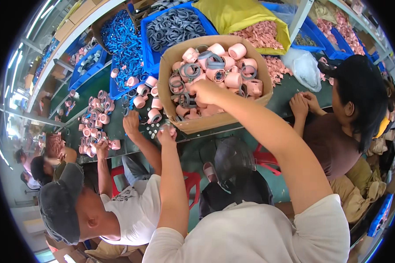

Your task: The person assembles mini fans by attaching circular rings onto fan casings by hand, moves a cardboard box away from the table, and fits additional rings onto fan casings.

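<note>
A large cardboard box [215, 122] stands on the bench before me, heaped with pink cup-shaped plastic parts [233, 80] and grey rings [191, 71]. My right hand [207, 92] reaches over its near wall into the heap, fingers curled downward among the parts. What those fingers grip, if anything, is hidden. Left of the box, near the bench edge, my left hand [166, 133] is closed around something small that I cannot make out. Small clear discs [152, 130] and a loose pink cup part [154, 115] lie just beyond it.
Blue bins of grey rings [175, 27] and blue pieces [123, 41] line the back, beside a yellow sack [243, 15] with small pink pieces. A co-worker in a cap [70, 197] handles pink parts at my left. Another person [338, 127] sits at right.
</note>
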Demonstrator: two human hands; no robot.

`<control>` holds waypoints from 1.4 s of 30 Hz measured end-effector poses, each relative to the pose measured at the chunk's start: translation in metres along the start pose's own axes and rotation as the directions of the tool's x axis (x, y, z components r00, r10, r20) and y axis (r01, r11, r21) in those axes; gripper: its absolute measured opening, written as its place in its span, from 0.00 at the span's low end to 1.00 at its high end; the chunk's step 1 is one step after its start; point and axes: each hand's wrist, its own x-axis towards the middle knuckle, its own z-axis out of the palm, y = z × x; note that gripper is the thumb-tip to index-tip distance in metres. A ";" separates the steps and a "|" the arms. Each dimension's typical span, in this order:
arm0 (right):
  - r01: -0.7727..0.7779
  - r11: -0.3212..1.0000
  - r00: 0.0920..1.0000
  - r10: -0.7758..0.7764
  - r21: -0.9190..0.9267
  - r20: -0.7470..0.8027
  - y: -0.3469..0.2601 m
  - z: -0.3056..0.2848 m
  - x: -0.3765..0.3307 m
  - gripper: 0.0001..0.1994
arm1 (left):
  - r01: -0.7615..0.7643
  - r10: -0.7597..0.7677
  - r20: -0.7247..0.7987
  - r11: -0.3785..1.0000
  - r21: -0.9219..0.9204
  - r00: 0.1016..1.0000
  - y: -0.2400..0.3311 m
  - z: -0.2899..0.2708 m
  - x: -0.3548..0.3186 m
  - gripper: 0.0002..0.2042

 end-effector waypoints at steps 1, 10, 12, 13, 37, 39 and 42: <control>0.004 0.996 0.996 0.004 -0.085 0.086 -0.008 0.006 0.010 0.12 | -0.027 0.041 -0.102 0.991 0.131 0.994 -0.011 0.001 0.011 0.08; 0.296 0.941 0.938 -0.254 0.163 -0.238 0.044 -0.011 0.032 0.04 | 0.018 -0.025 0.289 0.999 0.027 0.957 0.051 0.029 0.032 0.18; 0.398 0.889 0.849 -0.262 0.228 -0.459 0.044 -0.053 0.024 0.05 | -0.001 -0.025 0.120 0.976 0.217 0.992 0.063 0.018 0.043 0.21; 0.115 0.821 0.945 0.083 0.559 -0.317 0.009 -0.089 -0.004 0.06 | 0.039 -0.045 0.016 0.957 0.288 0.999 0.070 0.009 0.046 0.22; 0.444 -0.618 0.891 0.233 0.649 -0.389 -0.052 -0.139 -0.271 0.28 | -0.861 0.392 0.769 0.168 0.479 0.504 0.078 0.248 -0.027 0.33; 0.440 -0.607 0.895 0.235 0.662 -0.380 -0.053 -0.140 -0.274 0.28 | -0.842 0.463 0.718 0.424 0.334 0.519 0.101 0.251 -0.062 0.26; 0.415 -0.587 0.904 0.180 0.695 -0.387 -0.056 -0.142 -0.274 0.30 | -0.691 0.507 0.599 0.714 0.112 0.620 0.122 0.258 -0.097 0.21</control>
